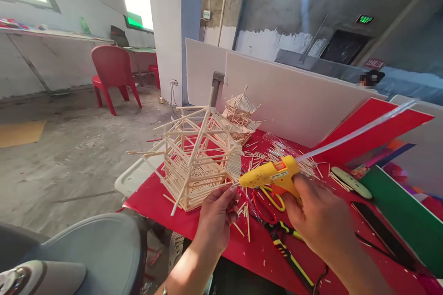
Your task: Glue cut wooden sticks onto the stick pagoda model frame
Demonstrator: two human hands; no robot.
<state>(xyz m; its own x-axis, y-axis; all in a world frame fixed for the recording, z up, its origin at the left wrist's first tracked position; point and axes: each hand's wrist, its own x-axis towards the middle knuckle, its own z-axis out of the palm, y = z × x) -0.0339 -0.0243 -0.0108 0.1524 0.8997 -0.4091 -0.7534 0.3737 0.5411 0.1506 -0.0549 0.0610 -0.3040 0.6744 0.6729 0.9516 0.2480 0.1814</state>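
Observation:
My right hand (320, 219) grips a yellow hot glue gun (268, 174) by its handle, with a long clear glue stick (360, 130) sticking out of its back. The gun's nozzle points left at the edge of a wooden-stick house model (194, 161) standing on the red sheet (256, 251). My left hand (216, 216) sits just below the nozzle, its fingers pinched on a thin stick at the model's lower right corner. A smaller stick pavilion (239, 114) stands behind the model.
Loose sticks (277, 150), red-handled scissors (265, 205) and a yellow-black tool (289, 249) lie on the red sheet. White foam boards (290, 97) stand behind. Red and green sheets (404, 212) lie at right. A red chair (112, 73) stands far left; a grey seat (104, 249) is near.

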